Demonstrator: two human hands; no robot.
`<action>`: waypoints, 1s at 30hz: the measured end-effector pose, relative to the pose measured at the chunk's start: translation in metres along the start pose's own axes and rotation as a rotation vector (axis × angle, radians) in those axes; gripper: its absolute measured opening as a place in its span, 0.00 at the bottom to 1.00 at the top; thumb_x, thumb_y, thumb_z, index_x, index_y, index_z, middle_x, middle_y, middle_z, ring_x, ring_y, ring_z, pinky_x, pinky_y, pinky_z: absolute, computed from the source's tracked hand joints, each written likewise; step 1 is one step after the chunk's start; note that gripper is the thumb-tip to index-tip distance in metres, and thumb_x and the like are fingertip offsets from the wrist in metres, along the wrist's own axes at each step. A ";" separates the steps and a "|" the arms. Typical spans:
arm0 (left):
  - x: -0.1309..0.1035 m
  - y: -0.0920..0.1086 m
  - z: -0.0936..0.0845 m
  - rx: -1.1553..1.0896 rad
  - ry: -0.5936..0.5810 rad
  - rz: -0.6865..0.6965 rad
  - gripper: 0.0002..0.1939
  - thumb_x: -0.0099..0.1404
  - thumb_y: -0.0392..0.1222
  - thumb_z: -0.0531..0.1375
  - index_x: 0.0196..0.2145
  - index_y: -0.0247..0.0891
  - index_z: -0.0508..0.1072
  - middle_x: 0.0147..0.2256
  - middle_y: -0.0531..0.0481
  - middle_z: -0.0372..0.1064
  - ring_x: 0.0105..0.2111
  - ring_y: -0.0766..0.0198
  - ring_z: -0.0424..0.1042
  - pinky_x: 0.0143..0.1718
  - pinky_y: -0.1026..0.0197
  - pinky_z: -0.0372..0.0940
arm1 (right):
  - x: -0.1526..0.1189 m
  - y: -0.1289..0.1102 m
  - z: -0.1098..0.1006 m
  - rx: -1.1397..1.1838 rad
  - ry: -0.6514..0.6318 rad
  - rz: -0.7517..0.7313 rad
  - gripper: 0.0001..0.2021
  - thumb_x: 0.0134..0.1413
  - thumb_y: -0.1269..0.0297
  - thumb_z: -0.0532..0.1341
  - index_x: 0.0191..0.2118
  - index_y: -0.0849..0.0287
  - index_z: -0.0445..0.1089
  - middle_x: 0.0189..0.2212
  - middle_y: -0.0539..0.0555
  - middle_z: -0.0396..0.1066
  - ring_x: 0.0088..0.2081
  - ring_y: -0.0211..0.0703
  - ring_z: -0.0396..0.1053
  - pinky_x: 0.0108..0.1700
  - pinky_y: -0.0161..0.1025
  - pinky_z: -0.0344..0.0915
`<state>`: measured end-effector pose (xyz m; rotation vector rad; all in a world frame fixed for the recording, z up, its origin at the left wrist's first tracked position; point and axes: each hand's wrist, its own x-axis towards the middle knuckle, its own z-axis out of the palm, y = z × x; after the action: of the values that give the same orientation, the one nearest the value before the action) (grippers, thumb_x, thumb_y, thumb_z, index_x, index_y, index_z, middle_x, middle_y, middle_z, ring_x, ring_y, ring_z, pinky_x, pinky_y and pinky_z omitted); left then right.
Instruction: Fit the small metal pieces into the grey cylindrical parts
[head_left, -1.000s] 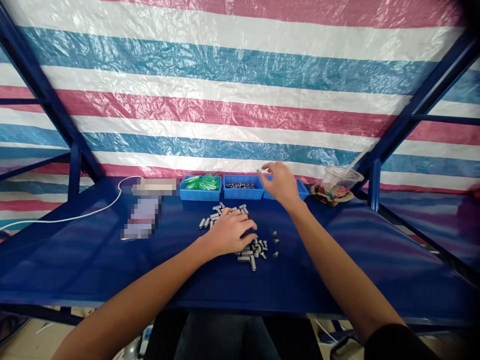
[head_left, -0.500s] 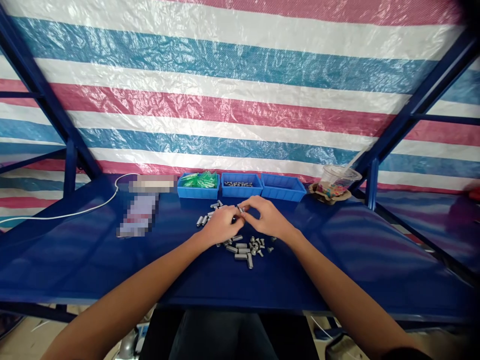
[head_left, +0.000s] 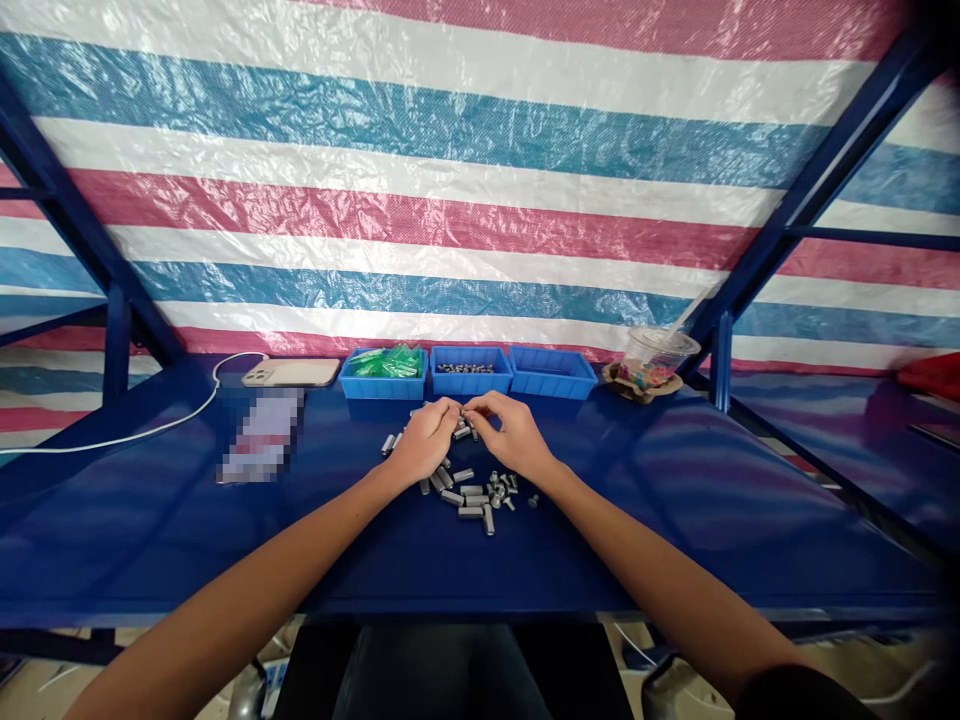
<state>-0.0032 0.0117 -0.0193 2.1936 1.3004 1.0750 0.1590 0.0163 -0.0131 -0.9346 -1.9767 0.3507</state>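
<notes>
My left hand point(head_left: 427, 442) and my right hand point(head_left: 514, 436) meet fingertip to fingertip over the table, both closed in a pinch. Between the fingertips sits a small metal part, mostly covered, so its exact kind does not show. Several silver metal standoffs point(head_left: 472, 500) lie loose in front of the hands. Beside them is a small heap of screws point(head_left: 498, 490), and one lone screw point(head_left: 533, 501) rests to the right. More standoffs point(head_left: 388, 444) lie left of and behind my left hand, partly hidden by it.
At the back stand a blue bin point(head_left: 384, 388) with green plastic bags, a blue bin point(head_left: 471, 384) of small metal pieces and an empty blue bin point(head_left: 553, 387). Right of them is a plastic cup point(head_left: 660, 345). A phone point(head_left: 300, 373), white cable point(head_left: 150, 433) and blurred packet point(head_left: 260, 437) lie left.
The whole view has shifted slightly, moving the table items left in the picture. My hands stay together, fingers slightly rearranged around the small metal part, and more standoffs show beneath them.
</notes>
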 end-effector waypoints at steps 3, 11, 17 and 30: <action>-0.002 0.002 0.000 0.030 0.030 0.043 0.10 0.65 0.43 0.51 0.43 0.39 0.65 0.33 0.51 0.69 0.36 0.60 0.68 0.38 0.59 0.61 | 0.001 0.003 0.001 0.010 0.041 0.071 0.09 0.56 0.64 0.55 0.30 0.60 0.71 0.25 0.52 0.71 0.27 0.40 0.67 0.30 0.37 0.62; -0.003 0.003 0.000 0.073 0.069 0.088 0.03 0.63 0.40 0.54 0.34 0.40 0.66 0.28 0.52 0.68 0.33 0.61 0.66 0.37 0.58 0.60 | 0.000 0.002 0.005 0.042 0.021 0.129 0.15 0.59 0.61 0.52 0.25 0.60 0.70 0.21 0.50 0.70 0.23 0.37 0.66 0.26 0.34 0.61; -0.001 0.002 -0.001 0.034 0.082 0.044 0.08 0.66 0.43 0.51 0.31 0.39 0.65 0.27 0.53 0.67 0.31 0.63 0.67 0.34 0.62 0.60 | -0.003 0.000 0.002 0.029 0.020 0.026 0.06 0.55 0.66 0.55 0.37 0.58 0.67 0.26 0.50 0.69 0.27 0.38 0.67 0.31 0.35 0.64; -0.002 0.007 -0.010 -0.049 0.031 0.019 0.10 0.67 0.44 0.50 0.33 0.38 0.67 0.26 0.54 0.67 0.28 0.66 0.67 0.33 0.65 0.60 | -0.003 -0.008 0.001 -0.102 -0.016 -0.060 0.05 0.57 0.68 0.54 0.32 0.57 0.66 0.26 0.51 0.66 0.31 0.41 0.65 0.34 0.38 0.62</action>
<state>-0.0068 0.0058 -0.0093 2.1662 1.2552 1.1400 0.1555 0.0090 -0.0114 -0.9362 -2.0486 0.2257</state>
